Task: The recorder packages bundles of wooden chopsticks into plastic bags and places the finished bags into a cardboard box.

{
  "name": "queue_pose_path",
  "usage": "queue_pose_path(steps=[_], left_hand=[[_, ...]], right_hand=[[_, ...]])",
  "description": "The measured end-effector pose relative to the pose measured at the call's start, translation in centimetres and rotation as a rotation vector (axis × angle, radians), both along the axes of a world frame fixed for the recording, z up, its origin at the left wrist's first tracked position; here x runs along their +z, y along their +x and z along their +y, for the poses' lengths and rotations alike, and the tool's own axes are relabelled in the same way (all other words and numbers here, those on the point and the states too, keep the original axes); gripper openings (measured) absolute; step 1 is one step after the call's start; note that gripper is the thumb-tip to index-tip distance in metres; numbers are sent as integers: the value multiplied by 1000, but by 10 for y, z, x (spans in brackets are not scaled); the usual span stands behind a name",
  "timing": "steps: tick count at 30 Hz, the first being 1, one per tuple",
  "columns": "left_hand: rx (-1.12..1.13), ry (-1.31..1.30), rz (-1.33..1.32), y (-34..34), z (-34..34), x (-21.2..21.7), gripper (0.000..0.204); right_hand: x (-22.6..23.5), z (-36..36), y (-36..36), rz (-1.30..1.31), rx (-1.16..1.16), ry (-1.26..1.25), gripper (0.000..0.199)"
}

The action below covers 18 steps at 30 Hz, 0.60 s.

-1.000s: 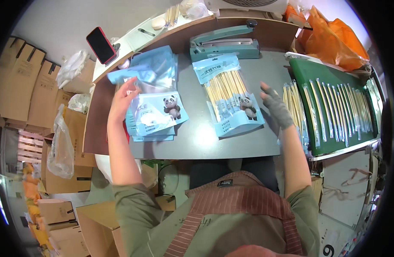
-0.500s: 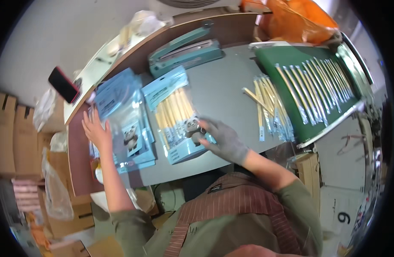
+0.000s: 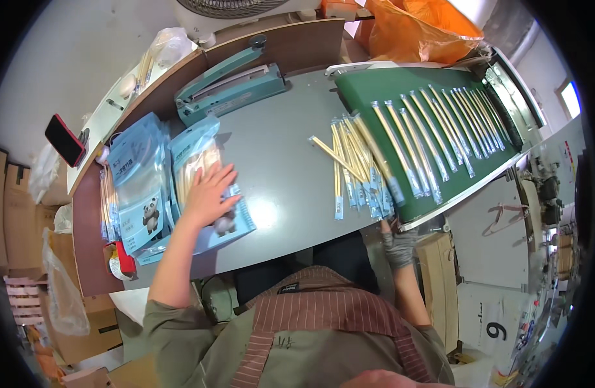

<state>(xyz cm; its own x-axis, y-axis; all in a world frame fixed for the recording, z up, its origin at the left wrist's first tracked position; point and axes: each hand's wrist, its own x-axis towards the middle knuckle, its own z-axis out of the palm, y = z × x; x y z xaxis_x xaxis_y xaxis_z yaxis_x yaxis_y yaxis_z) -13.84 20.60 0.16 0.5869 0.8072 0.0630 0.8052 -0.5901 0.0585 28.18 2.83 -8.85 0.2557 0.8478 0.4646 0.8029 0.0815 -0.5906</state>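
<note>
My left hand (image 3: 210,197) lies with fingers spread on a blue and clear pouch (image 3: 195,137) holding wrapped chopsticks. Part of the pouch's panda print is hidden under that hand. Left of it is a stack of flat blue pouches (image 3: 139,194), also with a panda picture. My right hand (image 3: 399,247), in a grey glove with bare fingertips, is at the table's front edge beside the green belt's lower corner. Its fingers are partly hidden, so their grip does not show. Just above it lies a loose heap of wrapped chopsticks (image 3: 359,165).
A green conveyor belt (image 3: 355,87) carries a row of wrapped chopsticks. A teal bag sealer (image 3: 233,94) stands at the back of the grey table (image 3: 278,155). A phone (image 3: 64,140) leans at the left ledge; an orange bag (image 3: 420,32) sits behind the belt.
My left hand has moved right from the pouch stack's left side onto the filled pouch. The right hand has left that pouch for the belt's near corner. The view has shifted.
</note>
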Motion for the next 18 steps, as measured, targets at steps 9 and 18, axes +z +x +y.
queue_pose_path(steps=[9,18], left_hand=[[154,-294,-794,195,18,-39,89],[279,-131,-859,141,23,-81,99]], right_hand=[[6,76,-36,-150,297,-95,69],[62,94,-92,35,874,-210,51]])
